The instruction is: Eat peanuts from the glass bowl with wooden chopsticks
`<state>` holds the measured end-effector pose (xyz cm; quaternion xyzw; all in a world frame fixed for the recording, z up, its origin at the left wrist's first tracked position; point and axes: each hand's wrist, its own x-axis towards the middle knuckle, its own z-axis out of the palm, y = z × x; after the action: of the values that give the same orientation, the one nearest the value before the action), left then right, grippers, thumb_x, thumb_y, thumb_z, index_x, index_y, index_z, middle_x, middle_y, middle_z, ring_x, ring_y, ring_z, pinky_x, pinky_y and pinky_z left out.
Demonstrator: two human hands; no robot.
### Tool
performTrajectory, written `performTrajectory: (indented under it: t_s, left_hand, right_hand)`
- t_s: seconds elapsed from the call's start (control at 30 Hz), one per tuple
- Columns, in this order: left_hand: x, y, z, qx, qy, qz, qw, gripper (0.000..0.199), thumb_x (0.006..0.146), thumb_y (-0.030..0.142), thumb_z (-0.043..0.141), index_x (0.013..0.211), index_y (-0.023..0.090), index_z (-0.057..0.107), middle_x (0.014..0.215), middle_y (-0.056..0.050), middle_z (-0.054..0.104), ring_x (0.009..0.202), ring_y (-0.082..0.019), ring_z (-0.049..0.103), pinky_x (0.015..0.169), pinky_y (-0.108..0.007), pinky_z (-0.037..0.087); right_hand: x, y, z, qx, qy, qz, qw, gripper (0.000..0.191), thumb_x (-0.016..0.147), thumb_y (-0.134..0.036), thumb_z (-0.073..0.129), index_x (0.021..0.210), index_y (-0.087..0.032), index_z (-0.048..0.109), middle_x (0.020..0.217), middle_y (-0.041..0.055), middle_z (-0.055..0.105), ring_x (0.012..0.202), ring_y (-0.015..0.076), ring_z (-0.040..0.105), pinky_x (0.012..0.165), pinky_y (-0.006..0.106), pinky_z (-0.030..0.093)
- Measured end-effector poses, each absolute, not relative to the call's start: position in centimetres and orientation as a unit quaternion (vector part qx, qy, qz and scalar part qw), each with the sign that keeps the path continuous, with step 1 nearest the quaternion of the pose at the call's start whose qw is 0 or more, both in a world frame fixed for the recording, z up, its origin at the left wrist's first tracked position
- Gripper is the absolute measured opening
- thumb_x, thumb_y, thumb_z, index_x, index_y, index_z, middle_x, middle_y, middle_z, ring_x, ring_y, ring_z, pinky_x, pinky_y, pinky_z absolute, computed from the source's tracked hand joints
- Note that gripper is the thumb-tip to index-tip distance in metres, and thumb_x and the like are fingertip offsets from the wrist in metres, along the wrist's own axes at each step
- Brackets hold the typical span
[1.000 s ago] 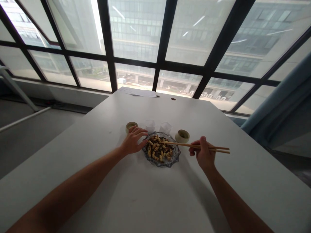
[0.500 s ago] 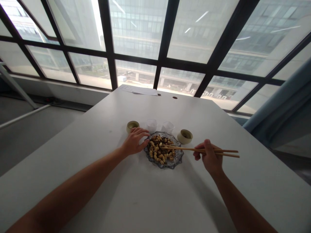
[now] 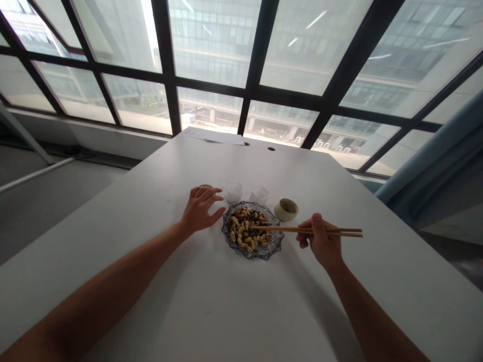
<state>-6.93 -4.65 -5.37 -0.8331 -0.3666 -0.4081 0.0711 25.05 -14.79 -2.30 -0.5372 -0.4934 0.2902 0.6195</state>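
Note:
A scalloped glass plate bears peanuts mixed with small dark pieces. My right hand is closed round wooden chopsticks, whose tips lie among the food. Left of the plate, my left hand has its fingers apart and nothing in them; it mostly hides a small greenish cup behind it. Whether it touches that cup I cannot tell. A second such cup stands right of the plate, and two clear cups, one left and one right, stand just behind the plate.
All this is on a white table. White papers lie at its far edge near two round holes. Beyond is a large dark-framed window. A blue-grey curtain hangs at the right, and a white metal frame stands at the left.
My left hand has moved left, off the plate's rim and in front of the left greenish cup. The chopsticks have come closer together, their tips still in the food.

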Motion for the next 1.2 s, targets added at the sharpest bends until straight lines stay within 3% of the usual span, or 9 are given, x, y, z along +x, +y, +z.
performTrajectory:
  t_s: [0.23,0.33,0.47,0.7,1.0,1.2]
  left_hand:
    - [-7.8,-3.1,-6.9,-0.752,-0.491,-0.437,0.044,0.062,0.076,0.047,0.075,0.127,0.022,0.052,0.144,-0.016,0.052,0.134,-0.034,0.046,0.113,-0.053,0.030]
    - [-8.1,-2.1,-8.2,-0.717,-0.520,-0.463,-0.029,0.080,0.072,0.051,0.077,0.137,0.020,0.043,0.144,-0.019,0.049,0.135,-0.035,0.045,0.111,-0.053,0.037]
    - [-8.3,-1.4,-9.1,-0.668,-0.559,-0.467,-0.151,0.091,0.071,0.054,0.078,0.143,0.019,0.036,0.136,-0.018,0.056,0.124,-0.032,0.056,0.104,-0.050,0.046]
    - [-8.3,-1.3,-8.9,-0.662,-0.578,-0.441,-0.182,0.091,0.069,0.055,0.078,0.143,0.018,0.040,0.140,-0.019,0.055,0.127,-0.034,0.056,0.109,-0.049,0.043]
    - [-8.5,-1.1,-9.0,-0.670,-0.596,-0.411,-0.164,0.095,0.066,0.055,0.080,0.142,0.015,0.040,0.137,-0.021,0.058,0.125,-0.036,0.058,0.106,-0.051,0.044]
    - [-8.3,-1.3,-8.7,-0.672,-0.630,-0.373,-0.113,0.081,0.065,0.056,0.081,0.130,0.019,0.050,0.124,-0.017,0.066,0.119,-0.038,0.061,0.105,-0.054,0.042]
  right_hand:
    - [25.9,-14.6,-2.2,-0.522,-0.489,0.264,0.647,0.063,0.079,-0.075,0.061,0.060,-0.015,0.066,0.043,0.0050,0.062,0.030,0.0136,0.054,0.030,0.023,0.042]
    - [26.1,-15.1,-1.4,-0.525,-0.528,0.236,0.624,0.059,0.084,-0.069,0.061,0.062,-0.015,0.068,0.045,0.0044,0.063,0.031,0.0127,0.055,0.031,0.022,0.044]
    - [26.0,-15.6,-0.7,-0.522,-0.600,0.243,0.556,0.052,0.085,-0.064,0.064,0.066,-0.016,0.071,0.048,0.0042,0.066,0.035,0.0131,0.058,0.034,0.022,0.048]
    - [25.7,-15.8,-0.6,-0.515,-0.621,0.262,0.530,0.048,0.086,-0.061,0.066,0.069,-0.016,0.072,0.050,0.0041,0.067,0.037,0.0124,0.059,0.036,0.021,0.049]
    - [26.2,-13.4,-5.1,-0.504,-0.374,0.391,0.673,0.058,0.069,-0.073,0.073,0.062,-0.016,0.061,0.042,0.0020,0.058,0.032,0.0119,0.052,0.028,0.020,0.040]
    - [27.1,-12.7,-7.7,-0.502,-0.284,0.466,0.672,0.053,0.074,-0.068,0.073,0.065,-0.019,0.056,0.043,-0.0014,0.055,0.033,0.0101,0.051,0.029,0.019,0.041]
